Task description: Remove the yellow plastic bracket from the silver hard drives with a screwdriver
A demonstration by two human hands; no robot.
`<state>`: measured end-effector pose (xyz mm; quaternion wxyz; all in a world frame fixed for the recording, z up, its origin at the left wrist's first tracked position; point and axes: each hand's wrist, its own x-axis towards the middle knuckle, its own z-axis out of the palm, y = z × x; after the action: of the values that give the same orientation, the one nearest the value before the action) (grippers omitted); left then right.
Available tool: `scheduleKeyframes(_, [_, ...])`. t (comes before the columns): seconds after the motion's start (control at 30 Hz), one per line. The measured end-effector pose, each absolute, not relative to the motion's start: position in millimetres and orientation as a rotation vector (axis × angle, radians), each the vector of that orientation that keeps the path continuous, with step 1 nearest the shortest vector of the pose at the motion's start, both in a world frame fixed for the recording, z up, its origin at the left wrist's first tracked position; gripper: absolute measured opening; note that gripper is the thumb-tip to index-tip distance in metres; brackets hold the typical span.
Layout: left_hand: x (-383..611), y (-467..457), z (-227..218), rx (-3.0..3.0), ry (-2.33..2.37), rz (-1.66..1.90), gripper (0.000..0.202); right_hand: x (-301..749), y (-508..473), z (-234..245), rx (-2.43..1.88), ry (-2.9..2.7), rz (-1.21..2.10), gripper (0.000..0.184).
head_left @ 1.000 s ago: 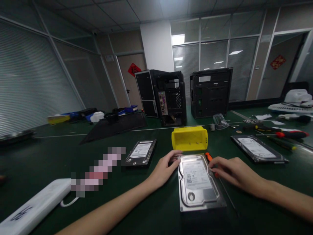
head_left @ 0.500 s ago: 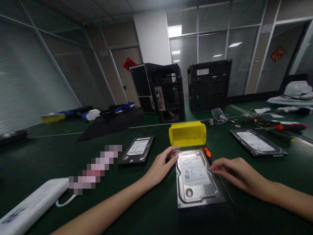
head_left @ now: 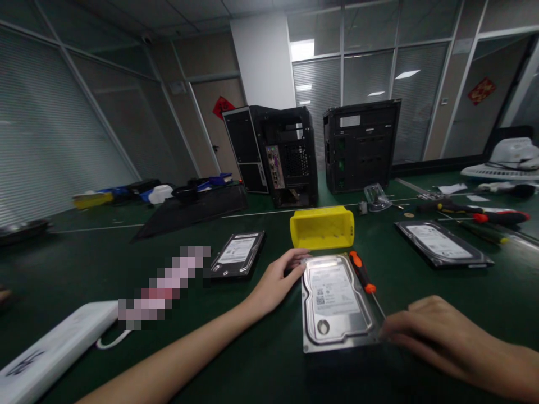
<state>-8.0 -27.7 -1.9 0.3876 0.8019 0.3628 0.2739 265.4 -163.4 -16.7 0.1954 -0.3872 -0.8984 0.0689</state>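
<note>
A silver hard drive (head_left: 337, 303) with a white label lies in front of me. My left hand (head_left: 280, 278) grips its upper left corner, fingers curled over the far edge and thumb against the side. Along its right side lies a screwdriver (head_left: 361, 270) with an orange and black handle, its shaft pointing toward me. My right hand (head_left: 425, 331), somewhat blurred, has its fingers pinched together by the drive's lower right corner and the shaft's lower end. What is between those fingertips is hidden. Just beyond the drive is a yellow plastic bin (head_left: 322, 242) on its side.
Other hard drives lie left (head_left: 238, 253) and right (head_left: 440, 242). Two black computer cases (head_left: 290, 157) (head_left: 362, 148) stand behind. Pliers and screwdrivers (head_left: 501, 216) are at right. A white box (head_left: 63, 342) sits front left. A blurred skin-coloured shape (head_left: 4, 295) shows at the left edge.
My right hand has moved toward me and slightly right, from the screwdriver's handle end to the drive's lower right corner. The screwdriver, drive and my left hand stay in place.
</note>
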Motion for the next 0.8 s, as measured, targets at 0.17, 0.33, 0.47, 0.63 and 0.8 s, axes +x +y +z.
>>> scheduleKeyframes(0.17, [-8.3, -27.1, -2.1, 2.043, 0.925, 0.703, 0.032, 261.7, -165.0, -12.3, -1.070, -2.494, 0.094, 0.025])
scheduleKeyframes(0.33, [-8.8, -27.4, -2.9, 2.045, 0.929, 0.707, 0.031, 257.6, -165.2, -7.1, -0.985, -2.520, -0.053, 0.030])
scheduleKeyframes(0.47, [-8.7, -28.7, -2.1, 2.046, 0.928, 0.700, 0.031, 256.7, -165.5, -6.4, -0.956, -2.530, -0.132, 0.029])
scheduleKeyframes(0.63, [-8.3, -27.6, -3.2, 2.054, 0.919, 0.706, 0.031, 261.3, -168.6, -10.4, -1.032, -2.548, 0.023, 0.026])
scheduleKeyframes(0.8, [-8.5, -25.9, -5.6, 2.056, 0.922, 0.714, 0.032, 265.6, -169.9, -13.5, -1.159, -2.542, 0.227, 0.030])
